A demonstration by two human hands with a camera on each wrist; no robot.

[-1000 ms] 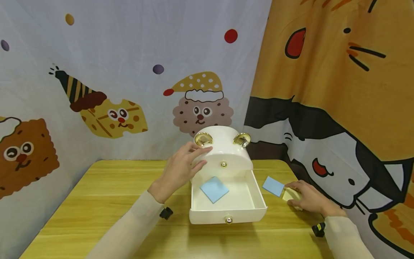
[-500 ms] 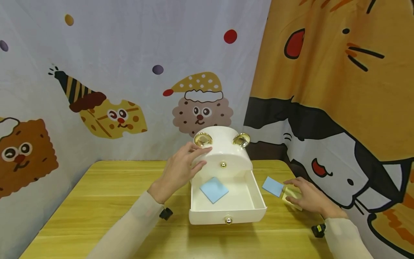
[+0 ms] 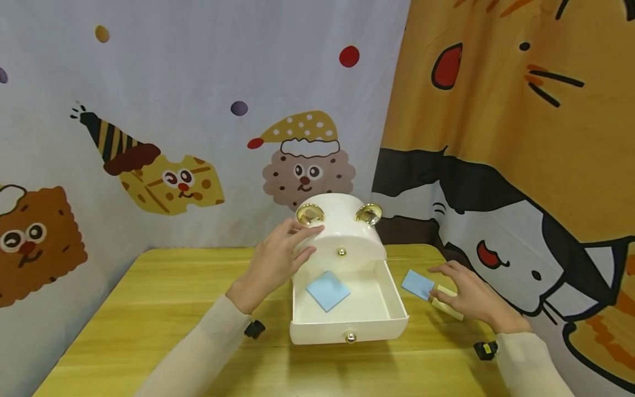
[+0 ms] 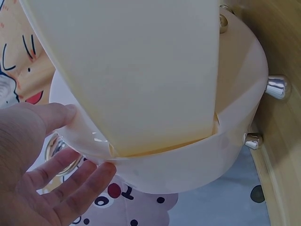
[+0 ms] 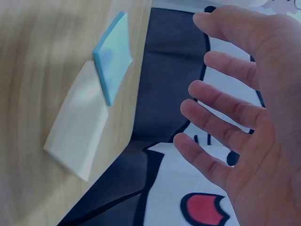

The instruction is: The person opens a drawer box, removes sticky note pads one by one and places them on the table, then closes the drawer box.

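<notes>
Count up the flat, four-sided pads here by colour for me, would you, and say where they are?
Light-blue, flat, four-sided pads: 2 (one inside the open, glossy white drawer, one on the wood-grained table)
Pale-yellow, flat, four-sided pad: 1 (on the table, next to a blue one)
Total: 3

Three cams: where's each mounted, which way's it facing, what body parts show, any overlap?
Head: worn on the head, faces forward and down at the white drawer box; shows left hand, right hand and both sleeves.
Left wrist: on the left wrist, faces the box close up; shows only the left hand.
Right wrist: on the right wrist, faces the yellow pad and blue pad on the table; shows only the right hand.
Shared: head and right wrist both see those two pads.
</notes>
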